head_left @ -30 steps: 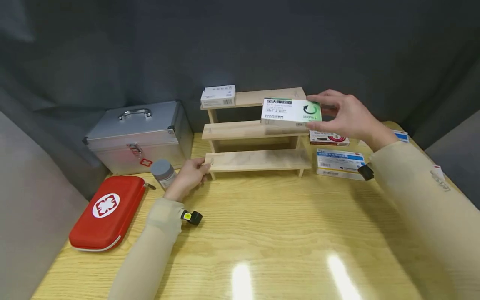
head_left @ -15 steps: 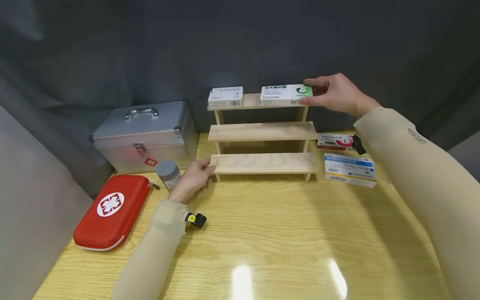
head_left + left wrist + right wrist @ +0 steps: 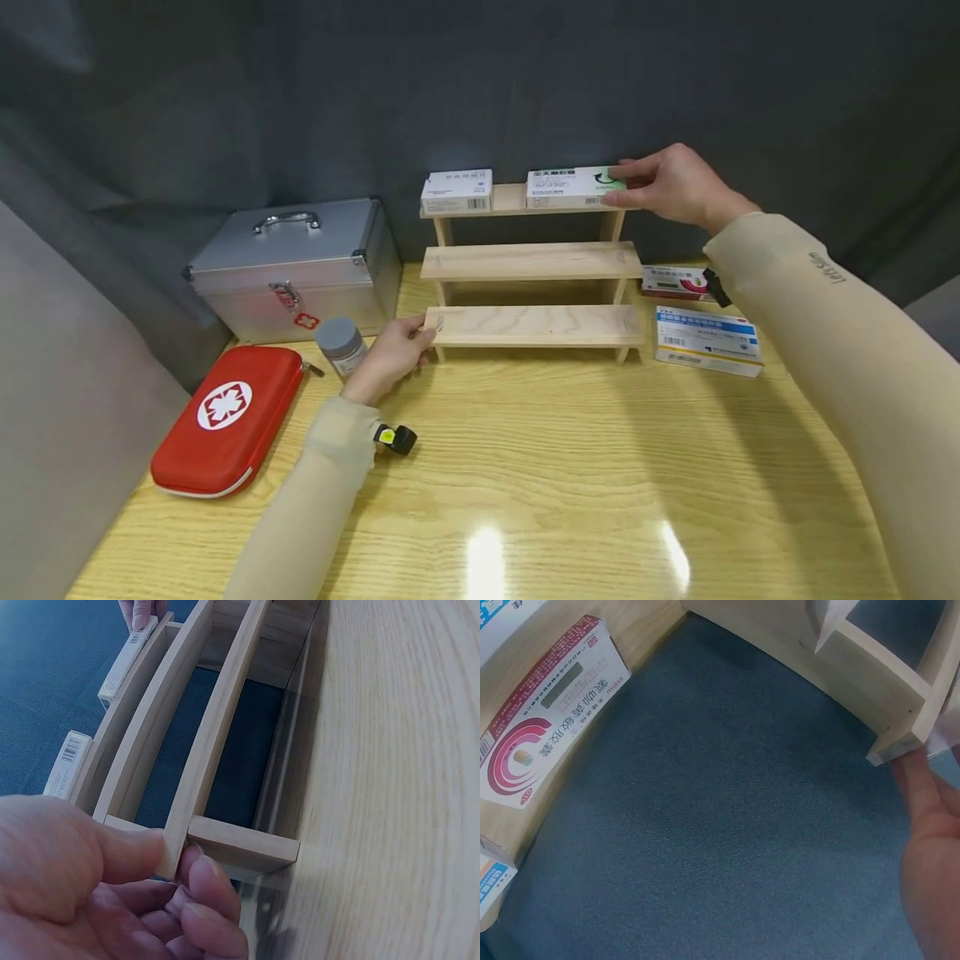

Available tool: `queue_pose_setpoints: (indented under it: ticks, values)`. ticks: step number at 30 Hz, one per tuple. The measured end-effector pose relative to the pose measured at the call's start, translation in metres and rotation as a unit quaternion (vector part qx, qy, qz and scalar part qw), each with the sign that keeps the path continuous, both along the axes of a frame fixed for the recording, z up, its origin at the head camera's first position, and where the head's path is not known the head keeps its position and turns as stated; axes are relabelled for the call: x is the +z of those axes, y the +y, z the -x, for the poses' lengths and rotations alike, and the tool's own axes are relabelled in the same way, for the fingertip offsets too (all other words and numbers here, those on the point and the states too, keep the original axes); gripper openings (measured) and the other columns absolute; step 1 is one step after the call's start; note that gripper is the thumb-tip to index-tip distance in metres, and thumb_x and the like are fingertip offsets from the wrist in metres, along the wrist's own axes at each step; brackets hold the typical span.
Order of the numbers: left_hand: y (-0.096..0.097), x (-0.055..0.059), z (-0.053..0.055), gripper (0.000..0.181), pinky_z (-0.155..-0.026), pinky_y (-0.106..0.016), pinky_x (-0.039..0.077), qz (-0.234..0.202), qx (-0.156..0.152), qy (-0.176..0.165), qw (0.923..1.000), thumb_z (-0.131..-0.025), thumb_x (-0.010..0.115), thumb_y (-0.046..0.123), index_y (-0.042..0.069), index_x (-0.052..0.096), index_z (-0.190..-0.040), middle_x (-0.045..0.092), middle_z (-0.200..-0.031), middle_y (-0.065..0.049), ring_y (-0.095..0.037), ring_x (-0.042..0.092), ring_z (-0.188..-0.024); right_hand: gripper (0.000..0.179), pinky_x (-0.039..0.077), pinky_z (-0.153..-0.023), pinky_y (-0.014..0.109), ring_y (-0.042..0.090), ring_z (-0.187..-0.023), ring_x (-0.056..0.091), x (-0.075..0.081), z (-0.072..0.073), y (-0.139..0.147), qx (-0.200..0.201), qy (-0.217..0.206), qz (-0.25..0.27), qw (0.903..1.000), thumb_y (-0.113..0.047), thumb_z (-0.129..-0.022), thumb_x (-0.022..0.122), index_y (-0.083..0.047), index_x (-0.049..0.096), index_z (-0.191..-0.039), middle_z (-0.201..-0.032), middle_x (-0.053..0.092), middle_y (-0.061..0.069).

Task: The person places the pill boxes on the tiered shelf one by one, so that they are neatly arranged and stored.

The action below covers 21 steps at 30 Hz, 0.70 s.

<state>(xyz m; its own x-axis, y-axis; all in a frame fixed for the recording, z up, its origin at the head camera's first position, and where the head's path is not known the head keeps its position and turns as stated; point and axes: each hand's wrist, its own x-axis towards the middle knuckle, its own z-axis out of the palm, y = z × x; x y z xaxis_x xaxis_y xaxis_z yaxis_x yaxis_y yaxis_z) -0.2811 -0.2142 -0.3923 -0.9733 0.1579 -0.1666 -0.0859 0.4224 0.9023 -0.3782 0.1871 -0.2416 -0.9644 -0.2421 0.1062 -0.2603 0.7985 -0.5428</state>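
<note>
Though it is mostly white, the flat carton (image 3: 564,187) ends in green

On the tabletop (image 3: 525,475), before a dark curtain (image 3: 525,83), stands a silver case (image 3: 315,271), with a red pouch (image 3: 228,442) and a grey-capped bottle (image 3: 341,342) near its front.
</note>
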Motion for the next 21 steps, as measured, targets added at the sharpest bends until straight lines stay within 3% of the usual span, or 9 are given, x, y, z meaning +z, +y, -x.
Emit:
queue_pose_setpoints:
  ticks: [7, 14, 21]
  values:
    - [0.002, 0.0, 0.0, 0.05, -0.052, -0.031, 0.039, 0.0, -0.007, -0.003, 1.0, -0.107, 0.046, 0.019, 0.005, 0.034, -0.154, 0.056, -0.095, -0.02, -0.023, 0.051, -0.068, 0.061, 0.049, -0.088, 0.04, 0.029, -0.119, 0.056, -0.003, 0.001, 0.0, -0.02, 0.002, -0.008, 0.9998, -0.051, -0.089, 0.068, -0.012, 0.063, -0.135, -0.148, 0.047, 0.01]
    - [0.007, 0.0, 0.003, 0.05, -0.049, -0.031, 0.038, 0.005, -0.01, -0.003, 0.9999, -0.107, 0.046, 0.02, 0.006, 0.036, -0.153, 0.056, -0.092, -0.019, -0.021, 0.05, -0.064, 0.056, 0.046, -0.068, 0.024, 0.023, -0.106, 0.059, -0.009, -0.004, 0.002, -0.03, 0.035, -0.003, 0.9989, -0.051, -0.091, 0.067, -0.013, 0.067, -0.132, -0.145, 0.051, 0.008]
    - [0.011, 0.0, 0.008, 0.053, -0.05, -0.031, 0.037, 0.011, -0.013, -0.005, 0.9998, -0.107, 0.047, 0.021, 0.005, 0.032, -0.155, 0.057, -0.091, -0.019, -0.022, 0.049, -0.063, 0.049, 0.046, -0.074, 0.03, 0.021, -0.1, 0.057, -0.012, -0.006, 0.001, -0.036, 0.067, -0.019, 0.9969, -0.044, -0.093, 0.067, -0.012, 0.067, -0.13, -0.134, 0.061, 0.012]
